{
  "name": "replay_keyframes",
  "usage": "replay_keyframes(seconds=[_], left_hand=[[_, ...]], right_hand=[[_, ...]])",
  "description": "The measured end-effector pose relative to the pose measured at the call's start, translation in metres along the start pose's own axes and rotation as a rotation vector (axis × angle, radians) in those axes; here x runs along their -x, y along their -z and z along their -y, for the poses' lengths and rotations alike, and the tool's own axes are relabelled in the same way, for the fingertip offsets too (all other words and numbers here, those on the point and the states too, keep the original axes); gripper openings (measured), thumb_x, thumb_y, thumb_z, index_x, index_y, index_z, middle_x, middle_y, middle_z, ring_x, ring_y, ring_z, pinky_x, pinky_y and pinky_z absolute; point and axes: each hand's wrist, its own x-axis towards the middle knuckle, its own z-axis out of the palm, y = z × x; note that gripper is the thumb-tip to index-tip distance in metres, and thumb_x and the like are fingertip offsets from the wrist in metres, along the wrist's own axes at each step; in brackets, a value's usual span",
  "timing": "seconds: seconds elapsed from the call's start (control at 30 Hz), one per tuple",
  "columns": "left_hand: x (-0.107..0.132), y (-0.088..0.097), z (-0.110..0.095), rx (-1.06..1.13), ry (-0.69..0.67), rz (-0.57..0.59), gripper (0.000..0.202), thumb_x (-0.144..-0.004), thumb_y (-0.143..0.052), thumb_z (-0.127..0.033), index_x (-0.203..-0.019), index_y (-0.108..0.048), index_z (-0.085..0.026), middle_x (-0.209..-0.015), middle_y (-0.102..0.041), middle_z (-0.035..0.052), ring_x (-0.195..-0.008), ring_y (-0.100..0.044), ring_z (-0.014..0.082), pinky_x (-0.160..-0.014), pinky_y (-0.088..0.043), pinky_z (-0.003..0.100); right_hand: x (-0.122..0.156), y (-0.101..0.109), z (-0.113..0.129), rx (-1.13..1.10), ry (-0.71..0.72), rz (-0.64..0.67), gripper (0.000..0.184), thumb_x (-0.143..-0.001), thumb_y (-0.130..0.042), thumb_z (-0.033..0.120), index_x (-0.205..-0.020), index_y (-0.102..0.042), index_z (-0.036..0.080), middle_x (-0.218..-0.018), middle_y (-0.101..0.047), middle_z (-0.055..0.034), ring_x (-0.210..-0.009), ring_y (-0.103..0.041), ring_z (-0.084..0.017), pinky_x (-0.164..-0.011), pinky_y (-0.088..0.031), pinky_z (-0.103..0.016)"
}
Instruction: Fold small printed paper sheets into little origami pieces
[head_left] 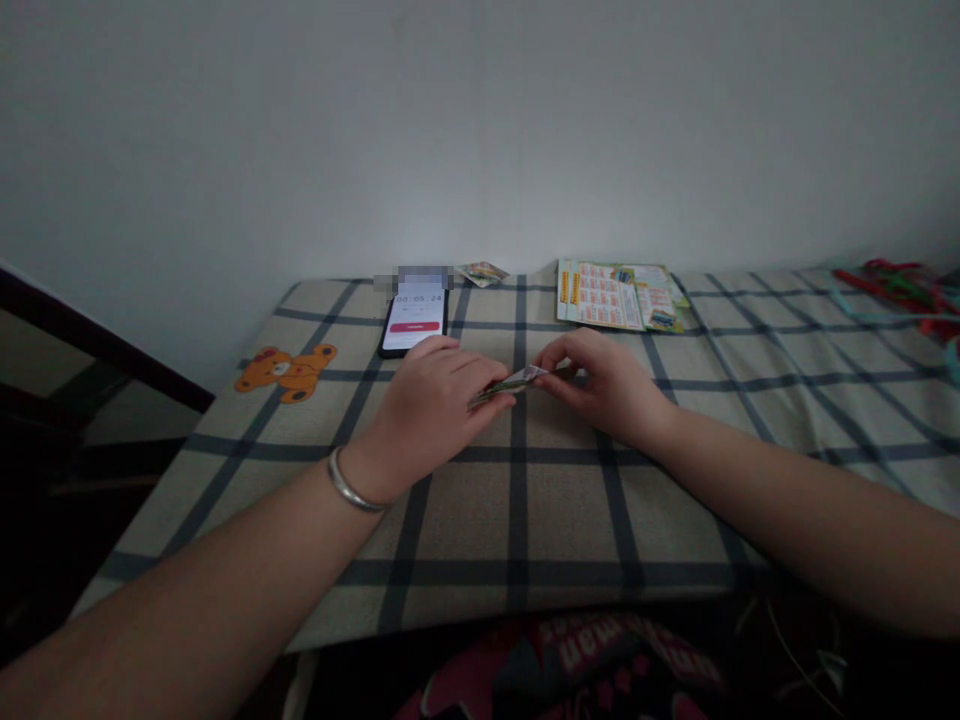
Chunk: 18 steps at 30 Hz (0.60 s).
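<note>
Between my two hands is a small piece of folded printed paper (517, 380), held just above the checked tablecloth. My left hand (442, 395), with a silver bangle at the wrist, closes its thumb and fingers on the paper's left part and hides much of it. The thumb and fingertips of my right hand (596, 380) pinch its pointed right end. A phone (415, 318) showing a running timer lies just beyond my left hand. Behind the paper, near the wall, rests another small folded paper piece (482, 273).
Printed paper sheets (619, 297) lie at the back, beyond my right hand. An orange bear figure (289, 373) is on the tablecloth (480, 530) at left. Red and pale blue strands (900, 295) lie at far right. The wall (480, 130) borders the table's back.
</note>
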Motion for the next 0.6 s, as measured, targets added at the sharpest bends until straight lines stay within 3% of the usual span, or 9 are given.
replay_keyframes(seconds=[0.23,0.6], left_hand=[[0.0017,-0.0007,0.0009,-0.004,0.085,0.0,0.016,-0.085,-0.066,-0.03,-0.075,-0.06,-0.019,-0.074,-0.066,-0.0013,-0.073,-0.06,0.0172,-0.095,-0.038,0.042],[0.0012,-0.0007,0.0046,0.027,0.059,-0.001,0.015,-0.09,-0.059,-0.027,-0.079,-0.061,-0.018,-0.075,-0.063,-0.0001,-0.075,-0.058,0.0175,-0.097,-0.037,0.046]], right_hand=[[0.0029,0.0003,0.0,-0.03,0.057,0.059,0.007,-0.083,-0.062,0.019,-0.089,-0.059,0.02,-0.087,-0.065,-0.0027,-0.08,-0.058,-0.016,-0.068,-0.046,-0.029],[0.0036,0.002,-0.0013,0.043,0.124,-0.014,0.013,-0.078,-0.065,0.014,-0.084,-0.055,0.021,-0.093,-0.066,-0.0033,-0.084,-0.059,-0.017,-0.069,-0.047,-0.029]])
